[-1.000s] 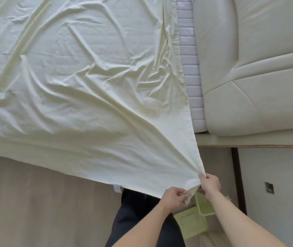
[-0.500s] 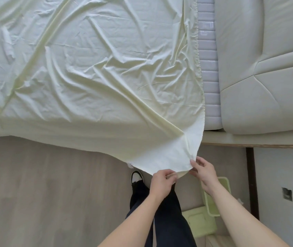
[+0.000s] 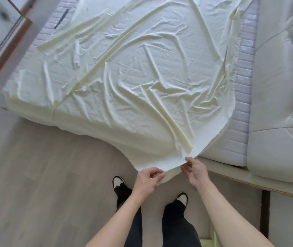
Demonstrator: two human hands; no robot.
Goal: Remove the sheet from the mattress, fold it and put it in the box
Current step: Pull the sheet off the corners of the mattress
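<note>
Pinching the sheet (image 3: 142, 77) corner at 6 o'clock: left hand (image 3: 148, 180) grips the hem, right hand (image 3: 196, 171) nips its tip. Sheet's spread rumpled over the mattress (image 3: 238, 122), corner hanging off. No readable writing anywhere.

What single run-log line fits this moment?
step: pulling sheet off mattress | left hand: grips corner | right hand: pinches corner | fold: not begun

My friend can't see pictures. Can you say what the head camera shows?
Two hands hold one corner of a pale yellow sheet pulled off a white mattress: left hand grips it, right hand pinches it. Below are the person's black-and-white shoes on a wooden floor.
</note>
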